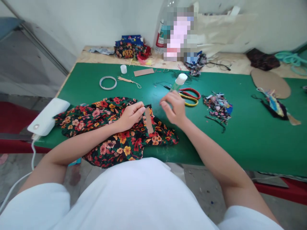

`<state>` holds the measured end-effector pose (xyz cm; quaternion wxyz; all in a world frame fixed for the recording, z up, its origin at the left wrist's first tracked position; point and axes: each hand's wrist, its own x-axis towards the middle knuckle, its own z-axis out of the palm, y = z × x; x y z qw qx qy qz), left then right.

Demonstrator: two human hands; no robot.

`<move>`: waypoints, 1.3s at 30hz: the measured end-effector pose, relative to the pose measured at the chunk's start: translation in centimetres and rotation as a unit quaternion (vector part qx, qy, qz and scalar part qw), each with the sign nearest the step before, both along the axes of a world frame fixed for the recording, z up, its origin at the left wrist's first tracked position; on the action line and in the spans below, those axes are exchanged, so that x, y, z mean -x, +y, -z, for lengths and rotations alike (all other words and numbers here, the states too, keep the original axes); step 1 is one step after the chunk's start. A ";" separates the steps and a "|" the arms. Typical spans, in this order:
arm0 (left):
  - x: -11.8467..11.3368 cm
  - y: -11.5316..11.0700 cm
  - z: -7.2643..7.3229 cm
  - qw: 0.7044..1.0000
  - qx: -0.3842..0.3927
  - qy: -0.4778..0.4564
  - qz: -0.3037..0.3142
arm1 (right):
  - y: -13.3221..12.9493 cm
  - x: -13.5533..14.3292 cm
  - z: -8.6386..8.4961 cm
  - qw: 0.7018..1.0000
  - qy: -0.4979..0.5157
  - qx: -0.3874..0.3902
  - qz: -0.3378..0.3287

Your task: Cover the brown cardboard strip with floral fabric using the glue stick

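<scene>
1. Pinching a floral cloth (122, 140), the left hand (131, 116) has its thumb and fingers clamped together on the fabric, just beside a cardboard strip (149, 120).
2. Dark and densely printed, the cloth carries red, peach and yellow blossoms with green leaves; it lies in soft, loose folds at the near edge of the table (251, 137), in front of a person in a white shirt (134, 195).
3. The strip, plain brown, flat and narrow with straight sides, rests on the cloth, patterned fabric bordering its long edges.
4. Fingers curled, the right hand (174, 108) is beside a glue stick (178, 81), a green tube with a smooth white end uppermost; whether the fingers grip it cannot be told, its lower end being hidden.
5. Near that hand lie scissors (189, 96) with glossy loop handles, one red, one yellow.
6. Across the smooth green surface sit a pale, thin ring (108, 88), a small white cap (123, 69), a heap of crumpled fabric scraps (218, 107) and an oval of matte brown cardboard (272, 83).
</scene>
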<state>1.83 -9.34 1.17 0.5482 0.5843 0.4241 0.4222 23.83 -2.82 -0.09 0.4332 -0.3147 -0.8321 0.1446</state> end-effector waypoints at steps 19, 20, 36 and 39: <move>0.7 0.2 1.6 0.833 -0.365 0.342 0.235 | -0.4 1.7 -1.3 0.877 0.321 0.353 0.049; 0.8 0.2 1.5 0.836 -0.363 0.332 0.243 | -0.5 1.8 -1.3 0.875 0.323 0.357 0.047; 5.7 2.4 -4.6 0.794 0.021 0.377 0.476 | -0.4 1.4 0.6 0.972 -0.096 0.207 0.062; 5.6 2.2 -4.3 0.796 0.019 0.378 0.473 | -0.1 1.5 1.0 0.974 -0.128 0.179 0.055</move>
